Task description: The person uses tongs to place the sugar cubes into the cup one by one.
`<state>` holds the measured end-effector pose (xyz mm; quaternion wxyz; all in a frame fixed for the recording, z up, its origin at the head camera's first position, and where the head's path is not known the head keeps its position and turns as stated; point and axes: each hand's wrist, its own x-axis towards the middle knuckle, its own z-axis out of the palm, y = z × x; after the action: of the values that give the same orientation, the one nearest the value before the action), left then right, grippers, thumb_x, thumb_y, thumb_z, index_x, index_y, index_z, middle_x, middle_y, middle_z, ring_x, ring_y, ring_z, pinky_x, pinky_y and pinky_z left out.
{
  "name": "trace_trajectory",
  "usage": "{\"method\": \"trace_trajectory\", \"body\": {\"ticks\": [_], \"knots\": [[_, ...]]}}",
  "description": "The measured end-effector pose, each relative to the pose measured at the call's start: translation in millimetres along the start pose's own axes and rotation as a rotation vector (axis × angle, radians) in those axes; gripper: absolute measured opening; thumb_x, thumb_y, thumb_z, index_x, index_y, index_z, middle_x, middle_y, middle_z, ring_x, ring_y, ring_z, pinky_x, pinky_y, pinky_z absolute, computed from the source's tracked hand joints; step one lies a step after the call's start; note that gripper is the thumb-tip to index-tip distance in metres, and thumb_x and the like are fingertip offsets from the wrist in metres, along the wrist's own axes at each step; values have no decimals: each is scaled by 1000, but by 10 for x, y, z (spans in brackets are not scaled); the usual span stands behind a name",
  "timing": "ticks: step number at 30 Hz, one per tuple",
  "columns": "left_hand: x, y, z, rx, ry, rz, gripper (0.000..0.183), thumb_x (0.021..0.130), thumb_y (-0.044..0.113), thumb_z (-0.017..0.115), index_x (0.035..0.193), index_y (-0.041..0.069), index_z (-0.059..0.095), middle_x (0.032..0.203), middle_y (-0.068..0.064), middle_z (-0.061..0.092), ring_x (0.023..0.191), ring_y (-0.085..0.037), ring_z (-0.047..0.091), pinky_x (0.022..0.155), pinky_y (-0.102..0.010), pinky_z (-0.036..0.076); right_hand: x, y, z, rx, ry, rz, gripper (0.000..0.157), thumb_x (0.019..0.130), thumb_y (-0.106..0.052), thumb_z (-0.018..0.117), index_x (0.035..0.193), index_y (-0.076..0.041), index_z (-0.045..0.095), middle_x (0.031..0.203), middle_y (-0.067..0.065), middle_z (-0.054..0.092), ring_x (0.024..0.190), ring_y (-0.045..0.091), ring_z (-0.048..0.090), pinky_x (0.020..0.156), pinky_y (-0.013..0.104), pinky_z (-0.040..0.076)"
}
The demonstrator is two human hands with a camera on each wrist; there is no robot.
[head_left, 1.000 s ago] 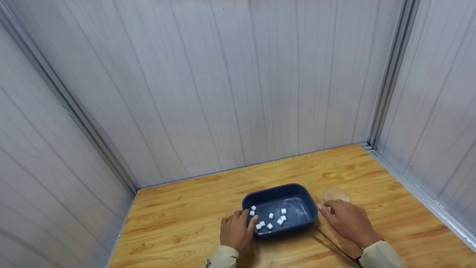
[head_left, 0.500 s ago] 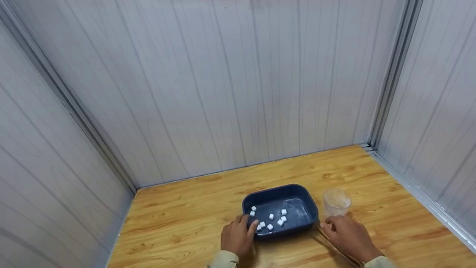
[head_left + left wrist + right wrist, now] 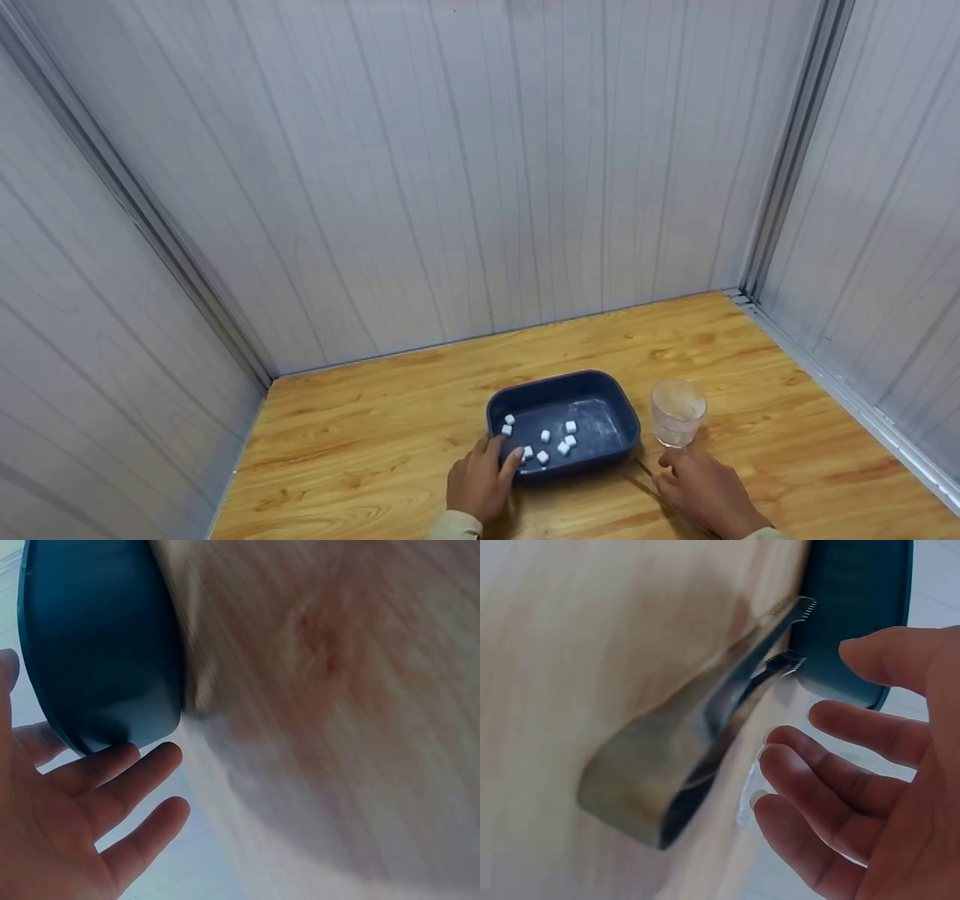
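A dark blue rectangular dish [image 3: 600, 442] stands on the wooden table with several small white cubes [image 3: 545, 435] in it. My left hand [image 3: 478, 480] rests at its front left corner, thumb by the rim; in the left wrist view, relaxed fingers [image 3: 124, 780] lie against the outer wall. Metal tongs [image 3: 660, 757] lie on the table, their toothed tips pointing at the dish and spread apart. Over the tongs hovers my right hand [image 3: 705, 487], fingers loosely bent and apart from them, holding nothing. It hides most of the tongs in the head view.
A clear drinking glass [image 3: 678, 412] stands upright to the right of the dish, just beyond my right hand. Pale panel walls [image 3: 480, 187] enclose the table [image 3: 360, 442] at the back and both sides.
My right hand has drawn back from over the glass towards me and down to the tongs, so the glass shows more fully. The left hand has stayed at the dish with hardly any movement.
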<state>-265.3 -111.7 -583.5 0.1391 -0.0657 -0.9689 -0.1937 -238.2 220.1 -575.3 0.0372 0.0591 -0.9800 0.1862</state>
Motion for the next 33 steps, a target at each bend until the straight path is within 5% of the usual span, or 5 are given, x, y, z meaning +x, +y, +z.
{"method": "trace_trajectory", "body": {"ticks": [6, 15, 33], "knots": [[-52, 2, 40, -13, -35, -21, 54, 90, 58, 43, 119, 16, 61, 121, -8, 58, 94, -27, 62, 77, -45, 48, -77, 26, 47, -38, -80, 6, 28, 74, -36, 75, 90, -13, 68, 78, -3, 52, 70, 14, 51, 55, 38, 44], [-58, -11, 73, -35, -37, -32, 59, 89, 64, 38, 119, 18, 61, 121, -6, 56, 97, -25, 60, 78, -44, 47, -99, 30, 59, -17, -145, 30, 31, 72, -43, 74, 77, -15, 63, 78, -1, 46, 67, 15, 44, 53, 39, 41], [-39, -14, 92, -77, 2, -51, 47, 90, 56, 47, 117, 21, 61, 121, -4, 57, 97, -25, 61, 78, -45, 48, -98, -24, 103, -32, -75, 61, 14, 71, -29, 74, 71, -18, 65, 77, -4, 46, 69, 14, 47, 54, 40, 43]]}}
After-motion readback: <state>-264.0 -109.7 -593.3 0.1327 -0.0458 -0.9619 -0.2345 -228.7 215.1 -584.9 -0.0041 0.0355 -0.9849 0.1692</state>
